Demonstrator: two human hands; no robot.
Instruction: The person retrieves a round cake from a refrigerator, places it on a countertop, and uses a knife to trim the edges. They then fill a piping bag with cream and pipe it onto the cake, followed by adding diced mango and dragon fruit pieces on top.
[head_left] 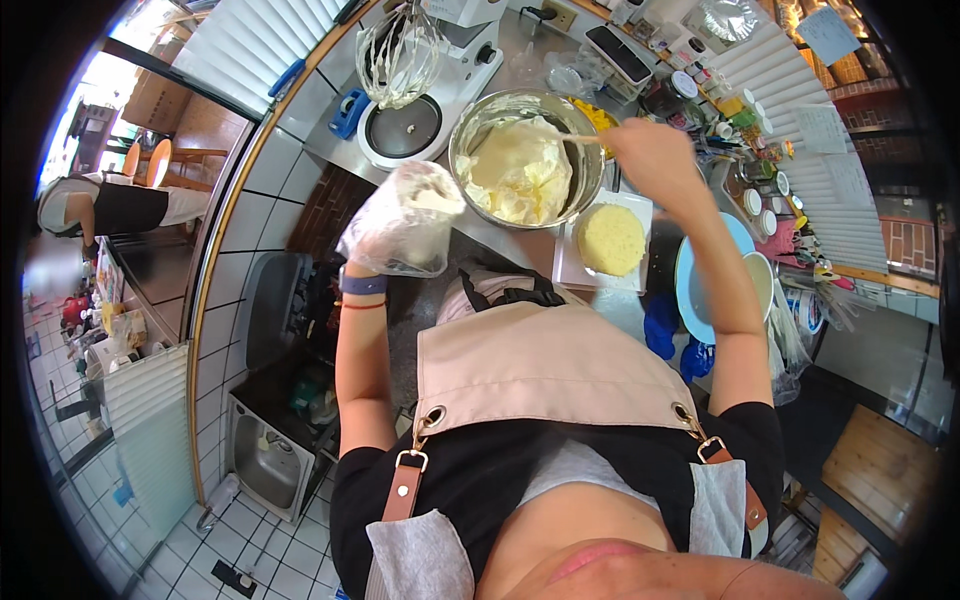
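My left hand, wrapped by a clear plastic piping bag point(405, 225), holds it up beside the bowl. The bag's mouth is spread toward the bowl, with pale cream inside its upper part. Plastic covers most of those fingers. My right hand point(650, 160) is closed around the light-coloured handle of a spatula point(562, 136), which reaches into the steel mixing bowl point(598, 188). Its blade cannot be made out. Thick, pale yellow cream point(515, 175) fills much of the bowl. Just right of the bowl, a round yellow cake point(611, 240) sits on a white square board point(566, 268).
A cream-coated whisk point(398, 55) hangs from the stand mixer point(482, 62) behind the bowl. A blue tape dispenser point(349, 113) stands at left. Light blue round plates point(697, 290) are under my right forearm. Jars point(683, 84) line the right-hand shelf. A person point(110, 205) is at far left.
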